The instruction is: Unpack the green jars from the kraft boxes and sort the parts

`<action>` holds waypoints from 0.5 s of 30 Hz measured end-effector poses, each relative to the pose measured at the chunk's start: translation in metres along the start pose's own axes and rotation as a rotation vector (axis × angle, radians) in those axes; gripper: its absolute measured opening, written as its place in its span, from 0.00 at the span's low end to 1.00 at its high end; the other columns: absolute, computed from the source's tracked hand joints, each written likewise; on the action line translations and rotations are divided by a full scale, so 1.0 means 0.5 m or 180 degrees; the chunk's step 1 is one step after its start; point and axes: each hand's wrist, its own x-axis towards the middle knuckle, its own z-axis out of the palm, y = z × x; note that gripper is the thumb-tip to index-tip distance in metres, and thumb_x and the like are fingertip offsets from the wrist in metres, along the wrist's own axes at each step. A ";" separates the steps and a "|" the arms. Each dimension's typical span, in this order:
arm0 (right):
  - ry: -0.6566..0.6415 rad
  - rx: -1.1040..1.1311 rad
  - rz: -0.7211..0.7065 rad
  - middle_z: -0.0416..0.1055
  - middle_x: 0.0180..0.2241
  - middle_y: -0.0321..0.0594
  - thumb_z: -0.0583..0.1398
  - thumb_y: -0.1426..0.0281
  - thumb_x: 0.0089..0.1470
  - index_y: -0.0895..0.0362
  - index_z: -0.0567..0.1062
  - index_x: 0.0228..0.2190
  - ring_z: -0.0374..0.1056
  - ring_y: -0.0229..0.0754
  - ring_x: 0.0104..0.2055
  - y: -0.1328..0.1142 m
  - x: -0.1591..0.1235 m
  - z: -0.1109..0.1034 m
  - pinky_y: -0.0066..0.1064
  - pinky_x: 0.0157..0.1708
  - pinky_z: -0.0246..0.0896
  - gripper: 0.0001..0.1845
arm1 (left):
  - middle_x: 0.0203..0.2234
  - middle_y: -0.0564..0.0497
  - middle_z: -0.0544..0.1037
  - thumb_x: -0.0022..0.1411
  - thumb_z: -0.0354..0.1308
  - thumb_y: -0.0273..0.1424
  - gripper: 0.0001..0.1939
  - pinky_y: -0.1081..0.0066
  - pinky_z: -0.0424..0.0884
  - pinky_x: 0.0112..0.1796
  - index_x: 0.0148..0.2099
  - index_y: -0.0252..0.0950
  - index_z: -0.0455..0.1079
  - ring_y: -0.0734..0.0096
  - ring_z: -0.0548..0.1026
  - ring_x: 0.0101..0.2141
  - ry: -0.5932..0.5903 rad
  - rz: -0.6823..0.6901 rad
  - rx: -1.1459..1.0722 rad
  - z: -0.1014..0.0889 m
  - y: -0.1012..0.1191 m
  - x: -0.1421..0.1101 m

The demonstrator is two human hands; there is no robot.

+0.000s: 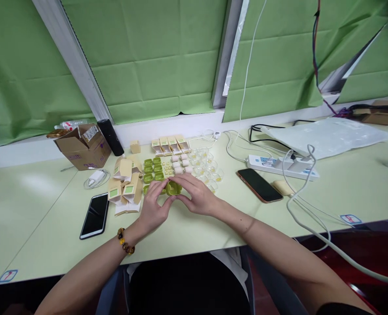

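Note:
Between the fingertips of both hands is a small olive-green square cup (173, 188), its open side facing up. My left hand (155, 204) pinches its left side, and my right hand (196, 195) grips it from the right. Just beyond my left hand stand rows of similar green cups (148, 169), partly hidden by my fingers. To their right lie small pale yellow pieces (168, 168). Pale pink cylinders (177, 164) are lined up beside those. Further right, clear plastic cups (205, 165) with yellow bits inside stand in rows.
Small open cardboard boxes (128, 189) pile up at left, with more boxes (170, 144) behind. A white-edged phone (95, 215) lies left, another phone (259, 185) right. A power strip (282, 166) trails white cables. A brown carton (84, 148) and black cylinder (110, 137) stand at back left.

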 end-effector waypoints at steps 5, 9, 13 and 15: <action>0.0245 0.0377 0.0211 0.73 0.57 0.53 0.63 0.73 0.65 0.50 0.65 0.68 0.70 0.56 0.59 -0.002 -0.005 0.003 0.53 0.56 0.74 0.33 | 0.50 0.43 0.79 0.72 0.62 0.42 0.19 0.61 0.74 0.53 0.60 0.40 0.73 0.60 0.77 0.50 0.0042 -0.0664 -0.1020 -0.001 0.007 0.009; 0.0367 0.0528 0.0295 0.73 0.55 0.52 0.65 0.72 0.63 0.50 0.70 0.64 0.72 0.55 0.58 -0.008 -0.005 0.004 0.51 0.56 0.74 0.29 | 0.37 0.46 0.80 0.65 0.69 0.45 0.18 0.66 0.75 0.44 0.43 0.35 0.77 0.65 0.78 0.39 -0.0036 -0.1085 -0.1594 0.001 -0.002 0.021; 0.0423 0.0661 0.0355 0.74 0.54 0.51 0.67 0.72 0.62 0.50 0.72 0.62 0.72 0.54 0.57 -0.011 -0.004 0.006 0.49 0.55 0.73 0.28 | 0.32 0.49 0.80 0.59 0.75 0.43 0.18 0.69 0.74 0.40 0.39 0.34 0.78 0.70 0.76 0.34 -0.0086 -0.1432 -0.2079 0.001 -0.009 0.025; 0.0450 0.0736 0.0405 0.74 0.53 0.51 0.68 0.71 0.62 0.50 0.73 0.61 0.72 0.53 0.56 -0.012 -0.004 0.007 0.48 0.54 0.73 0.27 | 0.31 0.50 0.79 0.56 0.77 0.42 0.18 0.70 0.72 0.38 0.37 0.34 0.78 0.72 0.75 0.32 -0.0089 -0.1560 -0.2257 0.001 -0.009 0.025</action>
